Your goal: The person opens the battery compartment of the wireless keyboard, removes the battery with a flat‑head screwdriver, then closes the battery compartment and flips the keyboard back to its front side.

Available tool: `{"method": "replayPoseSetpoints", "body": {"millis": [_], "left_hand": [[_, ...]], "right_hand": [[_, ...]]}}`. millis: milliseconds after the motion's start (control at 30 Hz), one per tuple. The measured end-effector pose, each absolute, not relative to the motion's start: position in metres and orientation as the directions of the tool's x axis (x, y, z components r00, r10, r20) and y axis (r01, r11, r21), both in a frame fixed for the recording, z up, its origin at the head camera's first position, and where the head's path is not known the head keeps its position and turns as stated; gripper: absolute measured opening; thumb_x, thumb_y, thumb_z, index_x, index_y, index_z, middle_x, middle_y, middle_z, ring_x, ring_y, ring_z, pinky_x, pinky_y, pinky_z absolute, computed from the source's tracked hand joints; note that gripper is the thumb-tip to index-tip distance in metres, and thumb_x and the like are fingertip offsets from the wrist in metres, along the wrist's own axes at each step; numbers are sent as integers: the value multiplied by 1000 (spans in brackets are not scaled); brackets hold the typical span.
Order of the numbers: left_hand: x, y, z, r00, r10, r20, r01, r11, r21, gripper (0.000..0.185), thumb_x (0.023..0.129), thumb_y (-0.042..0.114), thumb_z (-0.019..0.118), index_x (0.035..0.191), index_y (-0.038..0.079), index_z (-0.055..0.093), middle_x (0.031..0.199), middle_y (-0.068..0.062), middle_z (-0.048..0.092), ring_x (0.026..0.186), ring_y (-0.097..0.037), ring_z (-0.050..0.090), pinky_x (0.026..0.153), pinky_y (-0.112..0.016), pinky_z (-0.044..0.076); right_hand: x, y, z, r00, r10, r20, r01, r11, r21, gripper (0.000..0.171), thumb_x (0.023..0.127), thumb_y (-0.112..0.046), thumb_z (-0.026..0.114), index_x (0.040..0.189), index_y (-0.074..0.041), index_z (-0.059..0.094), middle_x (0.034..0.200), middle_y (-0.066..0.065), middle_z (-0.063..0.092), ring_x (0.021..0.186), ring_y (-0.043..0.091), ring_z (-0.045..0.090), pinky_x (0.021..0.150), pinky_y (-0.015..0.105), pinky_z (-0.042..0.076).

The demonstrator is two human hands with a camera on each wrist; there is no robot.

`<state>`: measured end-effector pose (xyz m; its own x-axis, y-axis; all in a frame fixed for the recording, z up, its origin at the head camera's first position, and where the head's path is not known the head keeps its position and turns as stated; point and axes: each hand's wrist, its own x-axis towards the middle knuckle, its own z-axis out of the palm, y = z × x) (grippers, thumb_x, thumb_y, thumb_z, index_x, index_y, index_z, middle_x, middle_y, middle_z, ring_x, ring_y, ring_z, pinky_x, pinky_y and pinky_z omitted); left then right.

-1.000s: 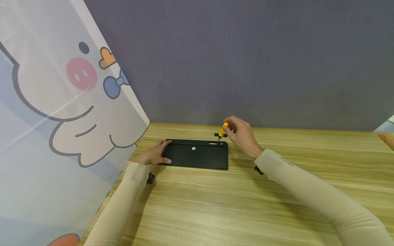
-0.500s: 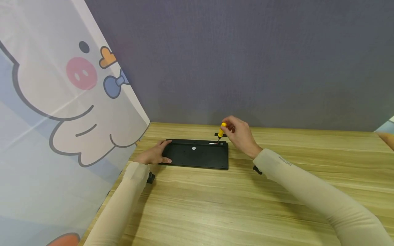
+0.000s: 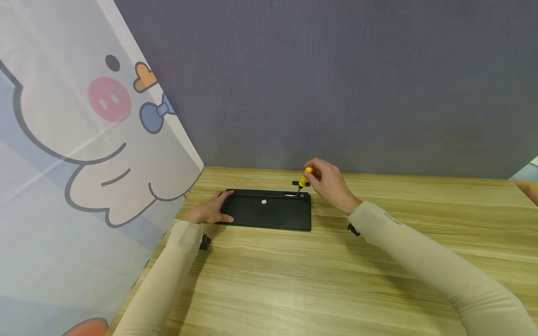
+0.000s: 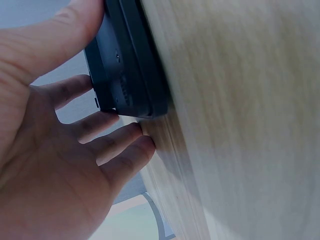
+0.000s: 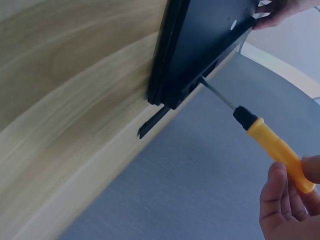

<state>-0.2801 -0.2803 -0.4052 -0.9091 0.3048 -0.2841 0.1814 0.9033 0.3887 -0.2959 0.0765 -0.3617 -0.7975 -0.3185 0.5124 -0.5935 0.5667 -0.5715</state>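
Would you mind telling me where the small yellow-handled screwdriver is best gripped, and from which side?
Probably by the yellow handle of the yellow-handled screwdriver, from the upper end away from the flat black keyboard. Its thin metal shaft is tipped into the keyboard's far right corner, leaving only the thicker handle free. The right hand pinches it there.
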Motion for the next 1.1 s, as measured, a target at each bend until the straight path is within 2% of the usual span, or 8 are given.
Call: {"method": "replayPoseSetpoints", "body": {"millis": [333,467,567,800,1100], "left_hand": [[-280,-279,-405,-907,312,-285,187,901,392,90,71,39,66,139,20,10,140,-18,4,119,-41,23,86,-51,31],[-280,-279,-404,-906,309,-290,183,902,391,90,72,38,66,139,20,10,140,-18,3,118,-42,25,85,-51,32],[-280,-281,-403,-906,312,-287,191,905,381,90,72,38,66,139,19,10,139,-18,4,118,-42,25,85,-51,33],[-281,-283,-405,-906,307,-291,189,909,371,90,72,41,65,139,21,9,140,-17,3,120,-39,24,85,-50,32],[-281,-282,-405,-906,313,-287,195,907,374,90,72,42,65,139,20,9,140,-18,4,119,-39,24,85,-50,32]], "right_hand": [[-296,89,-360,-858,-323,399,-512,586,-628,14,83,-21,58,96,-17,56,75,-4,54,56,11,48,47,27,41],[-296,96,-362,-876,-311,370,-483,587,-650,16,83,-19,58,96,-12,58,74,-4,54,58,11,50,47,27,43],[-296,100,-364,-881,-309,358,-473,581,-662,17,82,-17,59,97,-8,58,74,-3,55,58,11,52,46,28,43],[-298,108,-371,-874,-315,368,-485,575,-659,14,82,-17,60,95,-12,59,73,-5,56,56,9,53,42,27,43],[-303,116,-377,-882,-295,367,-470,549,-691,18,82,-19,59,97,-10,59,75,0,58,58,9,55,42,28,43]]}}
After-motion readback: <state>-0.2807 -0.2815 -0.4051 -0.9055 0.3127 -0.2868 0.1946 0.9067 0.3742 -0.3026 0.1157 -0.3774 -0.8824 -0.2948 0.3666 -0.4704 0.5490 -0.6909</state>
